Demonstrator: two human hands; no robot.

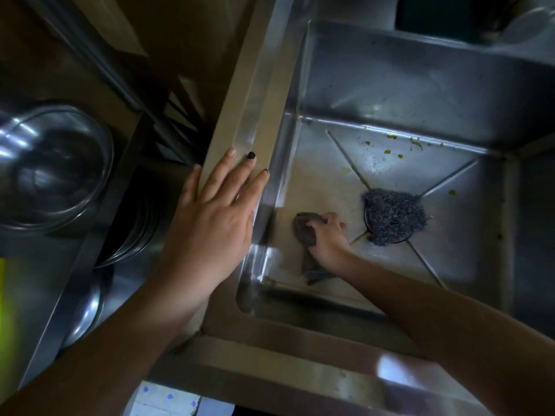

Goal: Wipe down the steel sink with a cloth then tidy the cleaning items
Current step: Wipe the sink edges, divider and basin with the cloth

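Steel sink (375, 85), wipe underway, near-left corner of floor.
Left hand (210, 217) flat and open on the rim, bracing. Right hand (327, 235), grip closed on the grey cloth (303, 232), pressing it to the sink floor. Beyond: scouring pad (393, 216) over the drain, then yellow food specks (387, 151) by the far wall. Risk: the cloth could drag the pad along or smear the specks.

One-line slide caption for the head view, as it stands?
Right hand presses a grey cloth on the steel sink floor beside a scouring pad; left hand rests flat on the rim.
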